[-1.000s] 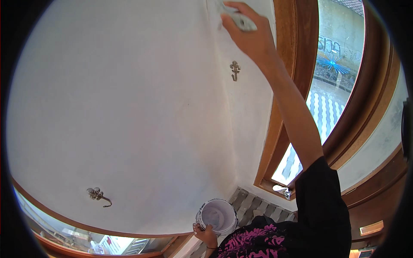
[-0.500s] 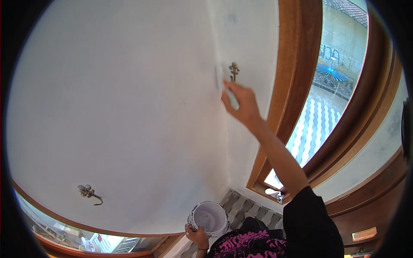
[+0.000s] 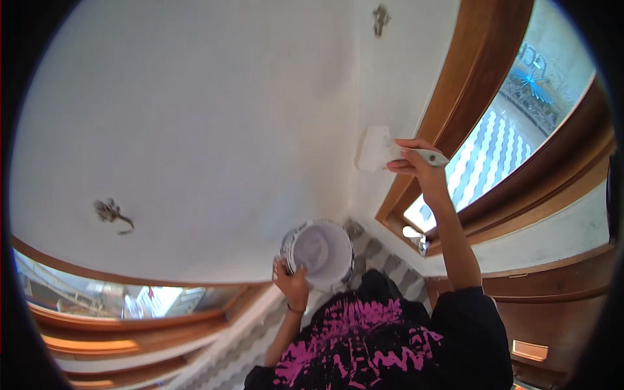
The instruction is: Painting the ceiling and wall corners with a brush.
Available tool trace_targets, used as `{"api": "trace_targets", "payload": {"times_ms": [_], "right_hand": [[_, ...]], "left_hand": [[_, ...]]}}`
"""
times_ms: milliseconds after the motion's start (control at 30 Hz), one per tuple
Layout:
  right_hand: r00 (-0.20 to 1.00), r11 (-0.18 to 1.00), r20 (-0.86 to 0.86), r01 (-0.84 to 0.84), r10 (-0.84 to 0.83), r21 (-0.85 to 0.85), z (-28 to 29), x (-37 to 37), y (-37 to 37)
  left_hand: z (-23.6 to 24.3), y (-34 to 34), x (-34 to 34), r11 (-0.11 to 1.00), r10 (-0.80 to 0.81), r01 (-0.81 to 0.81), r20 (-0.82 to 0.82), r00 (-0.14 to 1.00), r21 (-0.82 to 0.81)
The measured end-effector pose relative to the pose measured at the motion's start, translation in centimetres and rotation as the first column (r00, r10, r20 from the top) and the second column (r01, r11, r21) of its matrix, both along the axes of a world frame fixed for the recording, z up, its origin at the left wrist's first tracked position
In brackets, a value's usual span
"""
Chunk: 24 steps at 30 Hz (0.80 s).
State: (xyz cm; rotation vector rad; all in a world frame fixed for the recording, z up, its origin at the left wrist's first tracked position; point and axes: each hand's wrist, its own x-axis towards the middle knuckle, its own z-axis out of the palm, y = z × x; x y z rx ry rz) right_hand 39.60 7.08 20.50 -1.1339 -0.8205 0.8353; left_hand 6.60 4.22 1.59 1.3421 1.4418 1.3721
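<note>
Brush [image 3: 385,151] sits in the right hand [image 3: 424,168], fingers wrapped round it, by the white wall [image 3: 390,81] on the right. Nearer, the curled left hand [image 3: 292,286] grips a white bucket [image 3: 339,252] by its rim.

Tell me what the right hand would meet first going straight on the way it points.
With the brush leading, the right hand would probably meet the large white wall on the left, at the corner; depth there is hard to judge.
</note>
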Motion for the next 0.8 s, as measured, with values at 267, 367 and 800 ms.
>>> {"api": "trace_targets", "payload": {"times_ms": [267, 367, 800], "right_hand": [[0.920, 0.906, -0.302, -0.331, 0.249, -0.262, -6.1, -6.8, -7.9], [0.889, 0.858, -0.359, -0.403, 0.285, -0.319, -8.6, -10.0, -8.9], [0.952, 0.869, -0.021, -0.288, 0.306, -0.403, -18.2, -18.1, -5.9]], "left_hand": [[-1.4, -0.8, -0.5, 0.994, 0.049, -0.046, 0.031, 0.998, -0.102], [-1.9, -1.7, 0.0, 0.991, 0.129, -0.128, -0.070, 0.989, 0.028], [-8.2, -4.5, -1.0, 0.973, 0.049, 0.078, -0.529, 0.847, 0.217]]}}
